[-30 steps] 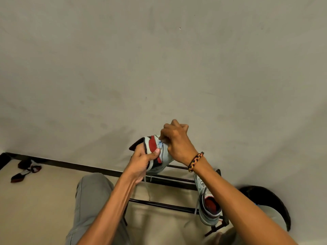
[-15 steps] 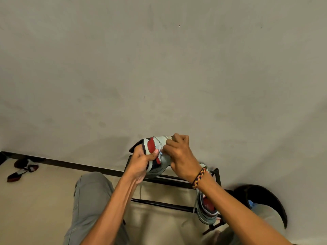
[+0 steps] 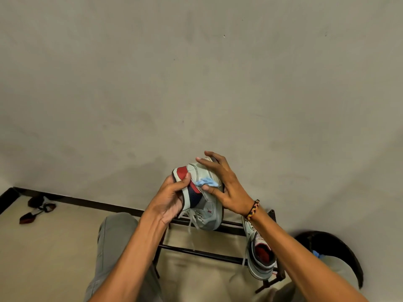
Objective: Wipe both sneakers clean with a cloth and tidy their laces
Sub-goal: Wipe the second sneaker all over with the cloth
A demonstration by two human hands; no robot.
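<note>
- Change since half a second ago: the right hand (image 3: 226,188) has opened from a curled fist over the heel of the held sneaker (image 3: 201,197). Its fingers are now spread along the sneaker's right side, and the thumb presses a small blue cloth (image 3: 206,182) against the upper.
- Change in pose: the sneaker has rotated, so that more of its pale side panel and its laces (image 3: 193,221) are exposed.
- Meaning for the task: judged from this, the wiping stroke is moving from the heel area to the side panel. Wiping of this sneaker is in progress; lace tidying is not yet done, since the laces hang loose.
- Left hand (image 3: 172,199): grip closed around the red and dark collar at the heel, thumb on the red patch. It carries the sneaker in the air above the shoe rack (image 3: 196,253).
- Right hand: grip wide, fingers straight, resting on the sneaker; only the thumb holds the cloth in place.
- Orientation of the held sneaker: long axis roughly vertical in the view, heel up and far, toe down and near, toward the rack.
- Second sneaker (image 3: 260,256): it lies on the right end of the rack, opening facing up, laces trailing. Whether it is already wiped cannot be told.
</note>
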